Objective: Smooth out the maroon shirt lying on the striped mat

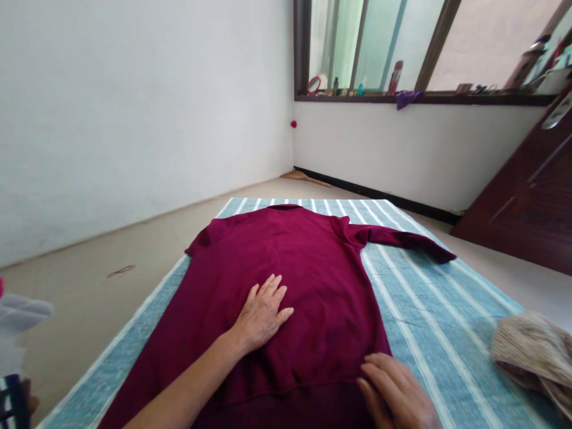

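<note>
A maroon sweater (308,268) lies spread flat on a blue and white striped mat (429,304). Its collar points away from me, and its right sleeve stretches out over the mat. The left sleeve seems folded in under or behind the body. My left hand (263,313) rests flat and open on the middle of the sweater. My right hand (395,390) lies on the sweater's lower right hem, fingers together and flat, holding nothing.
A beige knitted garment (534,357) lies on the mat at the right edge. White and dark cloth (18,333) shows at the far left. A dark wooden door (527,196) stands at right; a window sill (420,95) holds bottles and small items.
</note>
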{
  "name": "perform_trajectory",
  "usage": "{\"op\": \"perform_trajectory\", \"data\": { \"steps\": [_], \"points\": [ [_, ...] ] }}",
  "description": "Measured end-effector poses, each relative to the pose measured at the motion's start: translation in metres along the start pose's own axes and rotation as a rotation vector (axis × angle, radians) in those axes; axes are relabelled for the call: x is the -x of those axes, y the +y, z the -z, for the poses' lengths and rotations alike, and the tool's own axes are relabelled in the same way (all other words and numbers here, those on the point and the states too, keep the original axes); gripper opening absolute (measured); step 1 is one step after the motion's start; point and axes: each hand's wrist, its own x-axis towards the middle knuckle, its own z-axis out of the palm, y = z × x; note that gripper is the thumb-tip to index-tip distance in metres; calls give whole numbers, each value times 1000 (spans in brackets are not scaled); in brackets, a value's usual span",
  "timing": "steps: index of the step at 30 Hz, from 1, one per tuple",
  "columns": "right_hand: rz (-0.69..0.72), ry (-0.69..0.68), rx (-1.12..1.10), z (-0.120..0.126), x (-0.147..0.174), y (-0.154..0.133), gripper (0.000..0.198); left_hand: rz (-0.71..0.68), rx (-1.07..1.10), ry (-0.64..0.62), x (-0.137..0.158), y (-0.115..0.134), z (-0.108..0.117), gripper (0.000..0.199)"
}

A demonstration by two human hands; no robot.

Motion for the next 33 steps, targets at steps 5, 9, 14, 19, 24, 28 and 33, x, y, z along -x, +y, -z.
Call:
{"op": "perform_trajectory", "data": {
  "steps": [5, 9, 14, 19, 24, 28, 33],
  "points": [
    [-701, -233, -8, 30, 29, 24, 26, -220, 74, -34, 15, 33, 10, 38],
    [-929, -466, -15, 35, 22, 23, 33, -498, 148, -86, 15, 80, 8, 35],
    [-935, -741, 152, 30, -4, 14, 28, -642, 154, -148, 5, 126, -8, 32],
    [-910, -916, 230, 31, -21, 12, 24, -658, 162, -151, -1, 140, -27, 34],
    [-872, -968, 280, 31, -30, 13, 25, -646, 177, -125, 0, 141, -35, 33],
    [-788, -998, 313, 25, -29, 17, 25, -645, 172, -124, 1, 143, -38, 34],
    [-754, -1054, 262, 19, -22, 27, 20, -642, 163, -107, 3, 145, -45, 37]
  ]
}}
